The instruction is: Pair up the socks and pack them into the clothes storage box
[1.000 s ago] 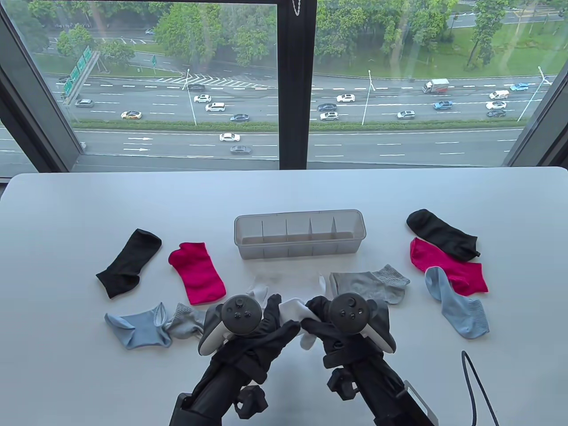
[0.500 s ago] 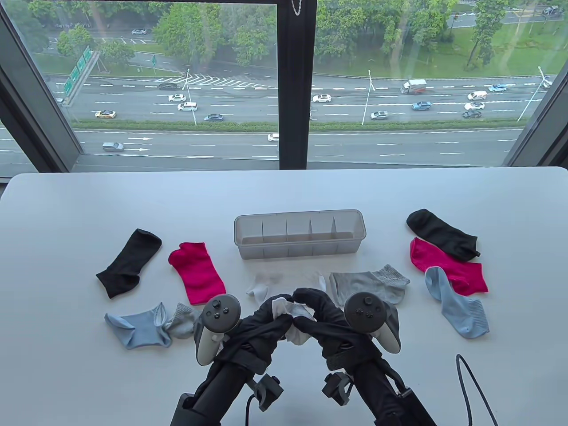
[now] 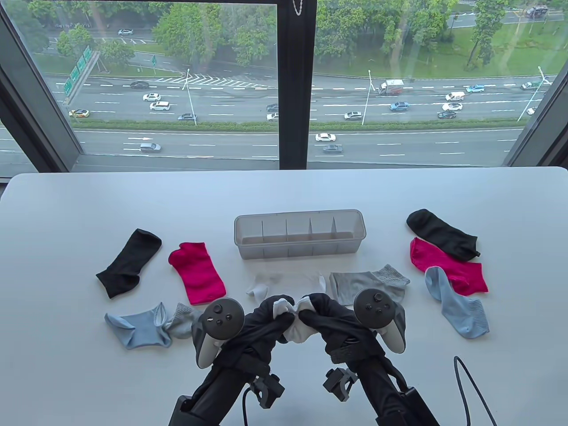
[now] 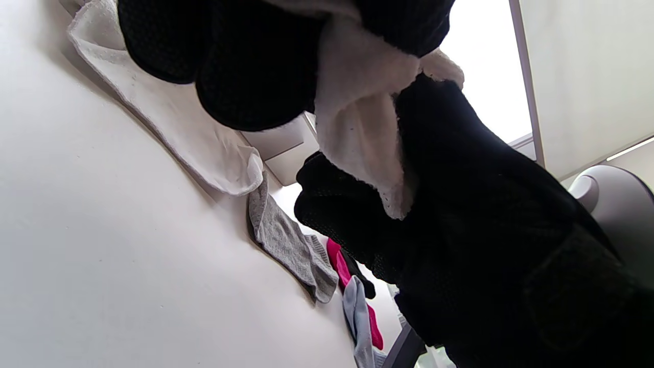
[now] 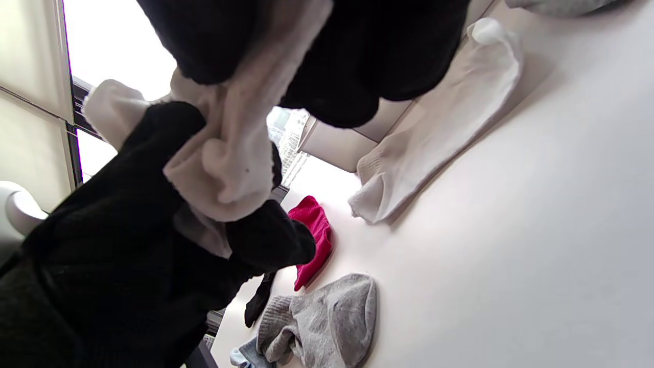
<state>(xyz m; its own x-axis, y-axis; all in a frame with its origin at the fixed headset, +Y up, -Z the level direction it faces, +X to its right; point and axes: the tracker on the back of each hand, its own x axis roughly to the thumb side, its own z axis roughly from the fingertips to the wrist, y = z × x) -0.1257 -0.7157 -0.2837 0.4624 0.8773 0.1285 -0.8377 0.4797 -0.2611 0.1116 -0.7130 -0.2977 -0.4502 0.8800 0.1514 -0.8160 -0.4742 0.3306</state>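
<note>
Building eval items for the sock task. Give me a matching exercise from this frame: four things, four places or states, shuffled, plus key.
Things:
1. held white sock
2. second white sock
3. storage box
4. right-side black sock

Places or states:
A. empty, divided into compartments
B. flat on the table, in front of the box
C. gripped by left hand and right hand
D. overlapping a red sock

Pairs: 1-C, 2-B, 3-A, 4-D
</note>
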